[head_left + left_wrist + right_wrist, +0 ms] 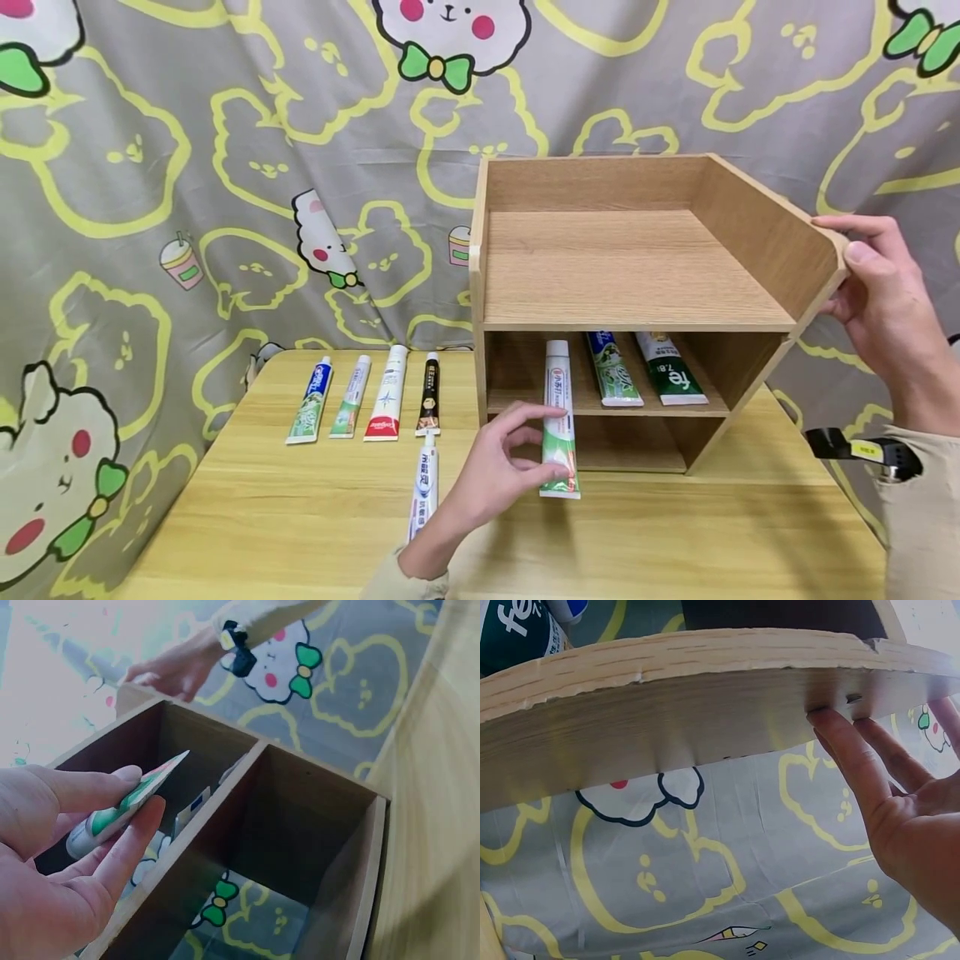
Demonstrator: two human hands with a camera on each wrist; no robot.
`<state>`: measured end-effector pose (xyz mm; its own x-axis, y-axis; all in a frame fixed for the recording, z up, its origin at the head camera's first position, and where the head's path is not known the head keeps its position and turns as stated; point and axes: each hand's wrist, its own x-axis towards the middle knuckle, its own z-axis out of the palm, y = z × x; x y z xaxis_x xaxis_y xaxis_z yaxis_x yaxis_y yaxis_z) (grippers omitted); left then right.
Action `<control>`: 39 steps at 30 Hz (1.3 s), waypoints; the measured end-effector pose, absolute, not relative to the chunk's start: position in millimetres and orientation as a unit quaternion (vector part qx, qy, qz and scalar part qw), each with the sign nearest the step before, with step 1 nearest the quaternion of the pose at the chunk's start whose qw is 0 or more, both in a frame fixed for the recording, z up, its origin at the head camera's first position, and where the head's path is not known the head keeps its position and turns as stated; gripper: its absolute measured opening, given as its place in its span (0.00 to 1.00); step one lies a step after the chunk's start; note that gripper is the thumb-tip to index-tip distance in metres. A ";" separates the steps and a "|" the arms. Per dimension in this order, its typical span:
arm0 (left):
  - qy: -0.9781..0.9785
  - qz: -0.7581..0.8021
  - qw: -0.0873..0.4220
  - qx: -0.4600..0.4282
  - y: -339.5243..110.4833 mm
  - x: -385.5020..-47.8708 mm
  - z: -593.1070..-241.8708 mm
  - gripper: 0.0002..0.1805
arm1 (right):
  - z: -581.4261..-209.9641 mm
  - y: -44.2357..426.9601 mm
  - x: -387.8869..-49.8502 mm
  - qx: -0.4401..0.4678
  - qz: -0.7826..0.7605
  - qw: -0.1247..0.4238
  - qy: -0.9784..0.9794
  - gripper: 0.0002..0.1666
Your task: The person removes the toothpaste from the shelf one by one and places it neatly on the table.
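- The desk (300,517) carried the wooden shelf (600,258).
- My right grip (885,292) held the shelf's right side panel (772,246).
- My left grip (495,471) pinched the green-and-white tube (558,437) in front of the shelf's middle level.
- The small black tube (429,393) lay just left of the shelf.

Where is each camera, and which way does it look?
Head: worn up top, looking forward and down at the wooden shelf; the left hand and right hand show.
Left wrist: looks past the left hand into the shelf's front; the right hand shows beyond.
Right wrist: looks along the shelf's side panel and the curtain; the right hand touches the panel.
Head and left wrist share the pinched toothpaste tube.
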<state>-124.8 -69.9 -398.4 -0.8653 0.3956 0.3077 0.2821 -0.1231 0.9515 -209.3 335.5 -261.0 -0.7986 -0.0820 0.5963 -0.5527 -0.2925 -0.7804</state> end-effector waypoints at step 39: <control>0.698 0.674 0.038 0.239 -131.6 -83.2 -426.7 0.27 | -262.7 329.7 -210.5 0.293 0.754 0.177 -0.560 0.22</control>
